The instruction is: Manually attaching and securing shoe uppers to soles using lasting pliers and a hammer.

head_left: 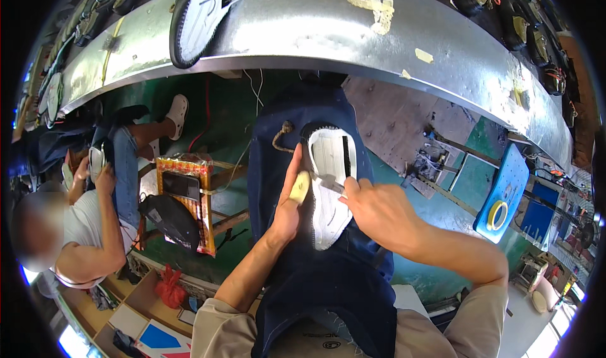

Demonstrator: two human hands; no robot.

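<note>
A white shoe sole [331,187] with a black rim lies sole-up on the dark blue apron [315,276] over my lap. My left hand [291,197] grips its left edge, with a pale yellow cover on the thumb. My right hand [375,209] holds a small metal tool [329,182] and presses its tip onto the middle of the sole. A frayed piece of cord [282,135] lies on the apron just left of the shoe's toe end.
A curved shiny metal conveyor table [303,36] runs across the top, with another white sole [199,17] and tape marks on it. A seated person [88,219] at the left handles a shoe. A wooden stool [189,200], a blue stool [508,194] with a tape roll.
</note>
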